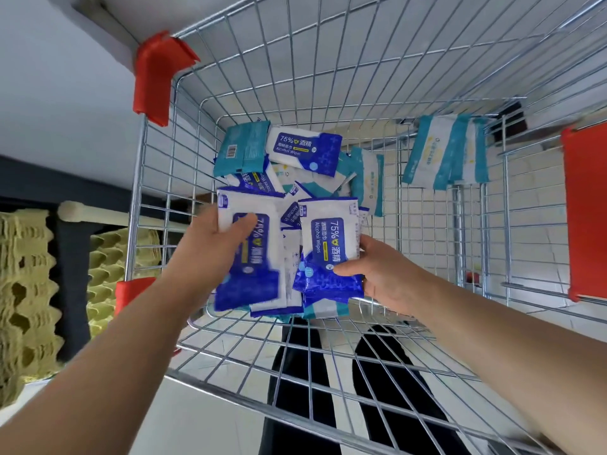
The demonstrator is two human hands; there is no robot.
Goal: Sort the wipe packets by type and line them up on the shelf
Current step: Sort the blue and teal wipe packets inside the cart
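Blue-and-white plastic wipe packets [303, 152], printed "75%", Chinese characters and "Alcohol Wipes", lie heaped in the bottom of a silver wire shopping cart [157, 178]. They are mixed with teal-and-white wipe packets [243, 149], one of which shows a barcode. My left hand [207, 247] grips one blue packet [254, 257] by its side edge, thumb across the front beside the "75%". The packet is blurred, and my other fingers are hidden behind it. My right hand [381, 277] pinches a second blue packet [328, 241] near its dark-blue lower end, thumb on the front and fingers [366, 246] curled round the right edge. Its label reads "75%" and "Alcohol Wipes". Both held packets sit side by side just above the heap. More teal-and-white packets [443, 152] lean upright in the cart's far-right section, their writing too small to read. Red plastic guards [154, 77] cap the cart corners. Stacked yellowish pulp egg trays [23, 290] stand outside the cart on the left.
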